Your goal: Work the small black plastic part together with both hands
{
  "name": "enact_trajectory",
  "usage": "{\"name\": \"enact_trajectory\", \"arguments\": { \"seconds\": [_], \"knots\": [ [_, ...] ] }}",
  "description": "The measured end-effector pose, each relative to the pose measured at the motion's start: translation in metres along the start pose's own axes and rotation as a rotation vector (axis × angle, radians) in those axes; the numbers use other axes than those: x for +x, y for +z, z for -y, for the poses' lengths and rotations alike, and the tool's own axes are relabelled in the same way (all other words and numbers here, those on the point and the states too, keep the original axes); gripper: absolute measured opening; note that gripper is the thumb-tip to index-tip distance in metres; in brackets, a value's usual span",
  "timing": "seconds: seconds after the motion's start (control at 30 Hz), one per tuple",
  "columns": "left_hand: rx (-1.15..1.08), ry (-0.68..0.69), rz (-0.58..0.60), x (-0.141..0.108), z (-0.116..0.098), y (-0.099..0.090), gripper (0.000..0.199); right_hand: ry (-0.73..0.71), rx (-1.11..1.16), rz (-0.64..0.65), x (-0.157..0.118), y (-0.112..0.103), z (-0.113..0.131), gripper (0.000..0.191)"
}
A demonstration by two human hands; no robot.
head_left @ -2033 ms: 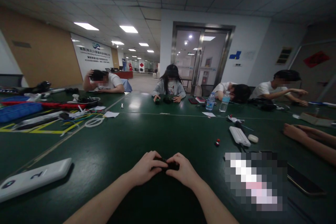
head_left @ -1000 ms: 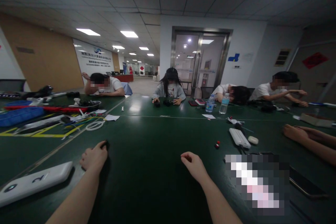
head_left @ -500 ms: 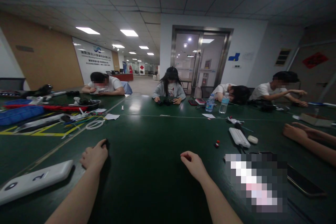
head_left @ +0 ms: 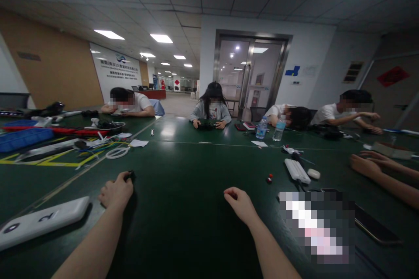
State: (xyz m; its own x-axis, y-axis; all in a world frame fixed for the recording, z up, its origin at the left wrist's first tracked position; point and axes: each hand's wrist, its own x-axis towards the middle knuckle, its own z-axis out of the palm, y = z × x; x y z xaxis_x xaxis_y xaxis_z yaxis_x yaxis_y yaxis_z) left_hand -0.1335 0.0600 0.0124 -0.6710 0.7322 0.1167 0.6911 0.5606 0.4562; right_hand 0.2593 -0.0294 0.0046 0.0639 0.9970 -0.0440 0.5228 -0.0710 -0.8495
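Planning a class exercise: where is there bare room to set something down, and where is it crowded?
Bare: the table between left hand and right hand, up to the crosswise seam; also a smaller patch bordered by left hand, white device and coil. Crowded: far left, around the blue tray; right, around the white block and phone.

A small black object (head_left: pixel 131 175), partly hidden, sits at the left hand's (head_left: pixel 117 191) fingertips, left of frame centre.
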Motion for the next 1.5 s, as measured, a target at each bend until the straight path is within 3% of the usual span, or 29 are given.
{"name": "enact_trajectory", "arguments": {
  "seconds": [0.8, 1.17, 1.5],
  "knots": [
    [-0.04, 0.0, -0.024, -0.002, 0.0005, 0.0003, 0.044, -0.025, -0.021, 0.003, 0.0023, 0.0011, -0.0014, 0.021],
    [-0.02, 0.018, 0.036, -0.0014, 0.001, -0.0025, 0.044, -0.032, -0.008, 0.007, 0.0026, 0.001, -0.0027, 0.021],
    [-0.019, 0.018, 0.0, 0.001, 0.003, 0.0016, 0.048, 0.0, -0.008, 0.007, -0.0007, -0.0004, 0.002, 0.02]
  ]
}}
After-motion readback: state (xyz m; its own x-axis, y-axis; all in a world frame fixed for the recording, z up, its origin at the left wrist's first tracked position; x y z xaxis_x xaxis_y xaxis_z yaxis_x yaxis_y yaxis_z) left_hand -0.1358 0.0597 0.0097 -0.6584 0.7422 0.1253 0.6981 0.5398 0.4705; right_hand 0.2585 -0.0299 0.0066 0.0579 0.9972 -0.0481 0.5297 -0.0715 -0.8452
